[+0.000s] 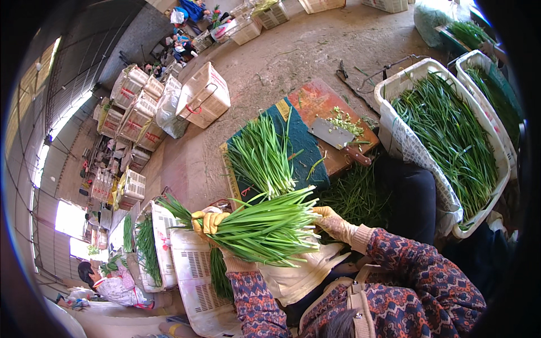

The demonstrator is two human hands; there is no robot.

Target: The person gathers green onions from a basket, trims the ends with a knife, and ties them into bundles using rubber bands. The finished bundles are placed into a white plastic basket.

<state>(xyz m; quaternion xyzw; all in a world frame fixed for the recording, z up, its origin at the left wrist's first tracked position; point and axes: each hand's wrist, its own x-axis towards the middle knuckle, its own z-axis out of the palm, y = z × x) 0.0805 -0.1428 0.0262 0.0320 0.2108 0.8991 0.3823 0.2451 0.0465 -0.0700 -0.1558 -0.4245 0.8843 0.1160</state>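
In a yellow-palmed work glove, my left hand (209, 222) grips a thick bunch of garlic chives (266, 228) around its leafy part, with the pale cut ends pointing right. My right hand (336, 224), gloved too, has its fingers at those pale stem ends and seems to pinch some of them. Just beyond the bunch, another pile of garlic chives (262, 156) lies on a green-covered board (308, 154). A cleaver (331, 133) rests flat on the orange-red part of the board (321, 99), beside chopped stem trimmings (344, 122).
At my right stands a white plastic crate (427, 69) heaped with loose chives. Two white crates (203, 279) (162, 236) are close on my left. Leaf scraps (359, 198) cover the floor by my knee. Stacked crates (135, 110) and a seated person (120, 287) are farther left.
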